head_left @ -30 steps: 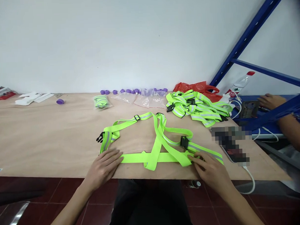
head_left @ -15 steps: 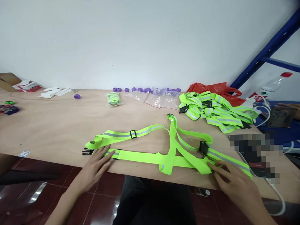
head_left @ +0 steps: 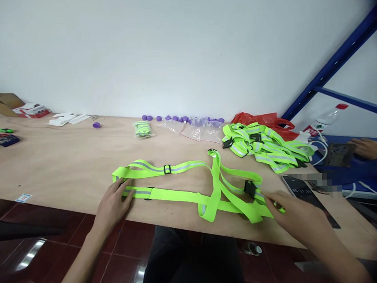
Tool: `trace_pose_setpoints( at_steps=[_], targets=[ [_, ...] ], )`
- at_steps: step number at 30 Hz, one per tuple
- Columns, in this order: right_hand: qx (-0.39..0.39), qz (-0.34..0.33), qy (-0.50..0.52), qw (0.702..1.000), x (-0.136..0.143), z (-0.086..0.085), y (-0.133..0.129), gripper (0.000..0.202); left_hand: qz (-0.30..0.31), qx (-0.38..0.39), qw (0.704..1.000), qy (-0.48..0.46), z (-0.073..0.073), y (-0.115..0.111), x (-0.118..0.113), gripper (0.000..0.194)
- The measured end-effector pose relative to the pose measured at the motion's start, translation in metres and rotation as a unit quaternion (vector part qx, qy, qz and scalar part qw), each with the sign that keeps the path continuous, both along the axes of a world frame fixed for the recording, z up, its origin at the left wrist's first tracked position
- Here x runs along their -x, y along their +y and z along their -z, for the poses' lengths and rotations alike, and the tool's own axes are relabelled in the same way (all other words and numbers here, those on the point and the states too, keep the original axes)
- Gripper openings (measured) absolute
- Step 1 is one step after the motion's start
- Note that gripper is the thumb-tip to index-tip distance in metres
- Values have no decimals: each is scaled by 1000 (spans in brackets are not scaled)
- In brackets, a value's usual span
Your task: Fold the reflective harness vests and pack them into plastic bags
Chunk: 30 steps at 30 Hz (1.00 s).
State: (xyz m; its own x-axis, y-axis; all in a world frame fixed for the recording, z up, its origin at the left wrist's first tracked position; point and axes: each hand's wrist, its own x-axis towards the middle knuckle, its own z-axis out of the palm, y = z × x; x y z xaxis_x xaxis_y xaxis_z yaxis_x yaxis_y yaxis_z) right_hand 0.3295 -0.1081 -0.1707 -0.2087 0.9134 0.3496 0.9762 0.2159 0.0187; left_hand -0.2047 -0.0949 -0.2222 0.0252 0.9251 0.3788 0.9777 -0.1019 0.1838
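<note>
The harness [head_left: 190, 191] lies spread across the near part of the tabletop [head_left: 68, 162], neon yellow-green straps with grey reflective bands, stretched left to right. The left hand [head_left: 112, 204] rests flat on the harness's left end, fingers [head_left: 124, 193] open and laid over the strap right at the near edge. The right hand [head_left: 298, 218] sits on the right end, fingers pinched on the strap just right of a black buckle [head_left: 250, 188]. A small black slider [head_left: 167, 169] sits on the far strap, and the two shoulder straps cross in the middle and loop down toward the near edge.

Right of the right hand, a phone [head_left: 301, 191] lies face up, screen lit. Farther back on the right, a pile of harnesses [head_left: 263, 145] lies heaped, with a red bag [head_left: 265, 119] behind it. Along the far edge runs a row of purple caps [head_left: 175, 118] beside clear bags [head_left: 197, 131], and a bagged harness [head_left: 143, 129] lies to their left. At far right, another person's hand [head_left: 366, 147] rests by a blue shelf frame [head_left: 337, 62], with a bottle [head_left: 326, 118] nearby.
</note>
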Motion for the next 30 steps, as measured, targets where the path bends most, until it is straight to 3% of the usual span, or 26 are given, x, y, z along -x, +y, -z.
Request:
trace_pose_setpoints(
  at_steps=[2,5,7,10,12,16,20,25,27,30],
  targets=[
    [-3,-45,11,999,40,-22,24,31,-11,-7,1000,16,4,-3,-12,45],
    [50,-208,18,977,124,-34,64,28,-38,7,999,39,10,-9,-31,48],
    [91,-314,-10,945,181,-27,90,37,-33,17,999,40,12,-14,-41,50],
    [159,-356,-27,920,242,-7,122,56,-18,9,999,32,15,-22,-51,50],
    [205,-364,-21,908,263,4,138,47,-14,1,1000,27,16,-25,-54,49],
    [260,-365,10,894,270,2,166,34,-12,-9,1000,18,18,-27,-57,48],
    [336,-347,93,870,264,-26,205,32,1,-24,1000,4,18,-28,-55,47],
    [478,-313,149,807,254,-55,268,22,47,-21,999,3,20,-32,-49,47],
    [508,-293,151,796,250,-55,288,22,63,-21,998,5,20,-33,-46,47],
    [506,-259,151,809,248,-40,306,29,79,-26,996,11,20,-35,-42,48]
  ],
)
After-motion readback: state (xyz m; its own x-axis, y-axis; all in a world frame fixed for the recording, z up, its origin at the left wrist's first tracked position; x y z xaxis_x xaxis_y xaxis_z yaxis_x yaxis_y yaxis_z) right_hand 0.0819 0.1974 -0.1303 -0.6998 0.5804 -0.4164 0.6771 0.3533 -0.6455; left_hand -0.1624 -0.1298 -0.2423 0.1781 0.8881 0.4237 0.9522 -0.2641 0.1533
